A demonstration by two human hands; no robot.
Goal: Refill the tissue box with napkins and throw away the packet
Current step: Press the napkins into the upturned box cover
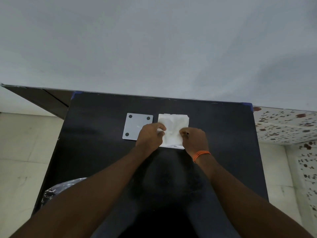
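Note:
A white stack of napkins (175,123) sits in the open tissue box (178,147) on the black table, its top sheet crumpled. My left hand (150,134) pinches the stack's left edge. On the right edge my right hand (193,140), with an orange band at the wrist, is closed on the napkins. A flat grey square panel (135,125) with dark round pads at its corners lies on the table just left of the box, partly under my left hand. I see no packet.
The black table (96,148) stands against a pale wall. Light floor tiles lie to the left and flower-patterned tiles (284,126) to the right. A dark patterned object (56,189) shows at the table's lower left edge.

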